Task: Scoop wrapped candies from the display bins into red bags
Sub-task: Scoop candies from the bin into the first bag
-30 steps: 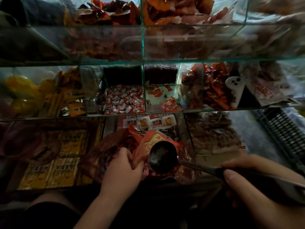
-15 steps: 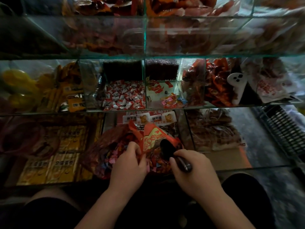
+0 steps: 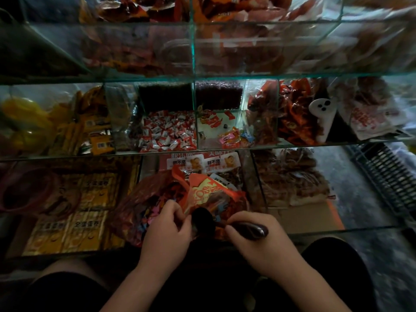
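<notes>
Left hand: fingers are being kept curled, with thumb and fingertips pinching the near edge of the printed red bag at its mouth, so the mouth is being held open and tilted toward the person. Just left of this hand, a translucent red bag is lying in the same lower bin, and mixed wrapped candies are showing through its film; whether the two are one bag cannot be told. The dark scoop is being held at the mouth of the printed bag, its bowl between the two hands and touching the film; the bowl is too dark for its contents to be read. Right hand: fingers are being wrapped tightly round the scoop's handle, whose glossy end is sticking out to the right past the knuckles. Edges, from the left: yellow packets are filling the lower left bin, which is being closed off from the working bin by a glass divider. Above, red-and-white candies are lying in a middle-shelf bin, directly behind the bag. To the right, a second glass wall is separating the bag from brown snack packs. Beyond the front glass edge, grey floor is lying open as far as a black slatted crate.
</notes>
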`<state>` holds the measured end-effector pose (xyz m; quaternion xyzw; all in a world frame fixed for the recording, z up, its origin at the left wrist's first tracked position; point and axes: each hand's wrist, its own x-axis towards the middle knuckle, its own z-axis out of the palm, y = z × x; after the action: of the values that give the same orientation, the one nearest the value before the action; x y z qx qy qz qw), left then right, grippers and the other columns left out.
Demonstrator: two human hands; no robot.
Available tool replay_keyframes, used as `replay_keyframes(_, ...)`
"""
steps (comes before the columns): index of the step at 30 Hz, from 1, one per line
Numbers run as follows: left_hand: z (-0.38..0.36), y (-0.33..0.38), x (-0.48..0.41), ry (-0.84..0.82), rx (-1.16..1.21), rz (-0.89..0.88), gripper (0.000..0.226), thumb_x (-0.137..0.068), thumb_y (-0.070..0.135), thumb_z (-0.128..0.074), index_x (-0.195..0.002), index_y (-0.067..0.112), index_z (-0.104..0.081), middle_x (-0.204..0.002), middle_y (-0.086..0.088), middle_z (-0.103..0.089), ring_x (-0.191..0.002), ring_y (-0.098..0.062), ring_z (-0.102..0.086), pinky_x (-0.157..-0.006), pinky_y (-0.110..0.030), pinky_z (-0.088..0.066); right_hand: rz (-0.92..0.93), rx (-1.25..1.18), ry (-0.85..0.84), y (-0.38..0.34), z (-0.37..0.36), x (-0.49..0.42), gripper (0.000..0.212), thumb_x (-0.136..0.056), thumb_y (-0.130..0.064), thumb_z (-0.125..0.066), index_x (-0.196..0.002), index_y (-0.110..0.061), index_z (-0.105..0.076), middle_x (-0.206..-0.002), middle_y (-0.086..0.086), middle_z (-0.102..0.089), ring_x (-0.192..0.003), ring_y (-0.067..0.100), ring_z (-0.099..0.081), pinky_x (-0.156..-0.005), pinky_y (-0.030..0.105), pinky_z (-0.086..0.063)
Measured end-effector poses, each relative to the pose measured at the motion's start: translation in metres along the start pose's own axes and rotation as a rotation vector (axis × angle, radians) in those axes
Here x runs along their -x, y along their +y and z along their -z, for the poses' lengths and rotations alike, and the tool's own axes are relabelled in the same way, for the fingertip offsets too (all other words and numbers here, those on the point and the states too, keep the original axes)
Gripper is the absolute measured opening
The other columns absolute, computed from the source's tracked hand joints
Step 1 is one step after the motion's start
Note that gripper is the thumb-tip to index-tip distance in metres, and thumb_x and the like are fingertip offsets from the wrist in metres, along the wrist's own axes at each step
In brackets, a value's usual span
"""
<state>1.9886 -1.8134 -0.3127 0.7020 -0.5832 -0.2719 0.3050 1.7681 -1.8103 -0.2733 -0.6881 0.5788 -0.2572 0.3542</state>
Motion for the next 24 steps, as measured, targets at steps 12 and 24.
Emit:
replay_keyframes(12,-0.006,0.009,0.002,-0.029,0.030,-0.015,0.033,-0.092,0.031,-0.071,-0.079,0.035,-0.041,-0.054,0.001,-0.049,-0.039,-0.007,-0.040,-0.038,-0.025,-0.028,-0.066,0.036,0.196,0.009,0.017,0.001,0.010,-0.083,-0.035,-0.074,-0.076,-0.028,-0.073,-0.070,-0.014,-0.071,-0.069,0.002,-0.068,-0.066,0.031,-0.056)
replay_keyframes(24,-0.003,0.007,-0.001,-0.057,0.028,0.012,0.034,-0.093,0.035,-0.070,-0.077,0.037,-0.041,-0.051,0.004,-0.045,-0.037,-0.007,-0.036,-0.038,-0.025,-0.024,-0.335,-0.300,0.383,0.013,0.012,-0.004,0.021,-0.089,-0.033,-0.072,-0.069,-0.027,-0.075,-0.058,-0.002,-0.070,-0.052,0.008,-0.066,-0.052,0.027,-0.052)
